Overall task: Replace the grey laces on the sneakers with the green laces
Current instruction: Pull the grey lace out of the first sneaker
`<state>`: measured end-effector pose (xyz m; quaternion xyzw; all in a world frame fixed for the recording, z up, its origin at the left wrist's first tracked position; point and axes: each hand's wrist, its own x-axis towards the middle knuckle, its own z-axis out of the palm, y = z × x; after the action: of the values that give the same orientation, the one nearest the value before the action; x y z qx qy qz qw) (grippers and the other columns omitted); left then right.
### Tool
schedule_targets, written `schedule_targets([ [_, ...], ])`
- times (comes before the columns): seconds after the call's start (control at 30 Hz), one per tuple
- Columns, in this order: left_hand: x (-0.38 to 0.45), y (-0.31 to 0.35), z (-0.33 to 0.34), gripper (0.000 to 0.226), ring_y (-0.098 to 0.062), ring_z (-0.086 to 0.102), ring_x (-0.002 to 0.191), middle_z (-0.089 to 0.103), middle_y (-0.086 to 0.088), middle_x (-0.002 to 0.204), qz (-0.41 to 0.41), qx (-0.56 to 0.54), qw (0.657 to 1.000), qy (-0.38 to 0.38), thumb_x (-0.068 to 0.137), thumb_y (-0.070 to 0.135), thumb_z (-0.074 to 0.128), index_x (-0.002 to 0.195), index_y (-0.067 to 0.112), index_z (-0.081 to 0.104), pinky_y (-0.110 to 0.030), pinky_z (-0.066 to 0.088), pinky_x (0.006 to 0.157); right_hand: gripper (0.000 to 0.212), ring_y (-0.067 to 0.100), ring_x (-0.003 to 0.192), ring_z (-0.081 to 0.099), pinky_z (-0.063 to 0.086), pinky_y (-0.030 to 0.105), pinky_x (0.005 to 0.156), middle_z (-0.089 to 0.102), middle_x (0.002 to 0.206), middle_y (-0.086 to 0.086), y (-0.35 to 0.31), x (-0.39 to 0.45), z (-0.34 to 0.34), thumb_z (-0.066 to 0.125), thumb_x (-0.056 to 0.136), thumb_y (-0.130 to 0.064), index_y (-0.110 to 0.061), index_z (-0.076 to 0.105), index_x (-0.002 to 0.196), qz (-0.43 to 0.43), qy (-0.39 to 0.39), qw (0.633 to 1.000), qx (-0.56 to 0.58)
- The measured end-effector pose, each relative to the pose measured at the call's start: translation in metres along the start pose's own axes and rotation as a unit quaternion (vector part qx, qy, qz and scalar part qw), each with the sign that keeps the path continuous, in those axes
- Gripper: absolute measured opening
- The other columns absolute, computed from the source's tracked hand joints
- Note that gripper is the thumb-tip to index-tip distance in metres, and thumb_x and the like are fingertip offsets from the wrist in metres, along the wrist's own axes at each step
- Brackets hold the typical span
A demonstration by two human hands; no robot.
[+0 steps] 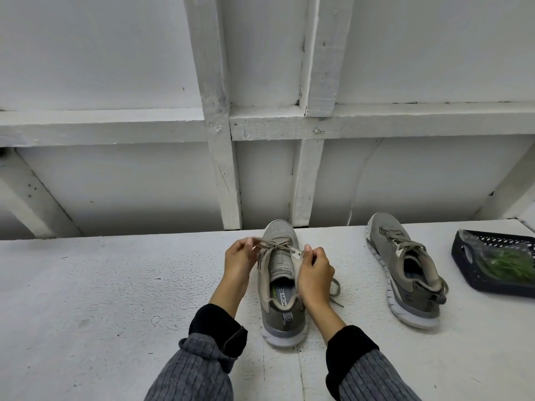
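My left hand (240, 260) and right hand (314, 266) each pinch the lace (278, 245), working it out of the sneaker (282, 280).

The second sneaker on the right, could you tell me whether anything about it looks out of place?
Yes. The second sneaker leans on its side rather than standing on its sole like the sneaker being unlaced by the left hand and right hand. Its grey lace hangs loose. Nothing looks damaged.
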<state>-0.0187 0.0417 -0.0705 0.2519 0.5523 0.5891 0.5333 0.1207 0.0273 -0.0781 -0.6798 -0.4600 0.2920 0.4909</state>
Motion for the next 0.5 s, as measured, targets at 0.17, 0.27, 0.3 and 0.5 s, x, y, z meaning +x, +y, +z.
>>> schedule_targets([
  [0.17,0.000,-0.003,-0.002,0.025,-0.012,0.064,0.065,0.067,-0.004,0.070,-0.169,-0.172,0.969,0.046,0.102,0.006,0.043,0.083,0.004,0.060,-0.017,0.054,0.051,0.037,0.020,0.057,0.044,0.025,0.036,0.055,0.053,0.060,0.007,0.001,0.001,0.000,0.046,0.101,-0.026,-0.001,0.049,0.074,-0.002,0.004,1.000,-0.001],
  [0.27,0.001,0.000,0.001,0.013,-0.014,0.066,0.083,0.067,-0.002,0.089,-0.050,0.090,0.993,0.050,0.099,0.012,0.050,0.094,0.011,0.061,-0.025,0.054,0.071,0.036,0.020,0.056,0.045,0.027,0.035,0.054,0.054,0.060,0.007,0.002,0.000,0.000,0.046,0.101,-0.026,-0.001,0.049,0.075,0.000,0.002,1.000,0.005],
  [0.3,0.000,0.002,0.002,0.011,-0.016,0.063,0.097,0.063,0.000,0.101,0.028,0.195,0.979,0.056,0.098,0.015,0.052,0.104,0.011,0.061,-0.028,0.050,0.084,0.036,0.021,0.057,0.045,0.027,0.035,0.055,0.054,0.060,0.006,0.002,0.000,0.001,0.046,0.101,-0.026,-0.002,0.049,0.075,-0.001,0.003,1.000,0.003],
  [0.5,-0.002,0.012,0.028,0.023,-0.016,0.046,0.120,0.062,0.007,0.121,0.321,0.576,0.746,-0.089,0.098,0.026,0.050,0.115,0.024,0.065,-0.035,0.029,0.104,0.036,0.026,0.059,0.046,0.026,0.036,0.054,0.052,0.060,0.007,0.002,0.001,0.002,0.045,0.101,-0.027,-0.008,0.043,0.070,0.001,0.005,1.000,-0.004],
])
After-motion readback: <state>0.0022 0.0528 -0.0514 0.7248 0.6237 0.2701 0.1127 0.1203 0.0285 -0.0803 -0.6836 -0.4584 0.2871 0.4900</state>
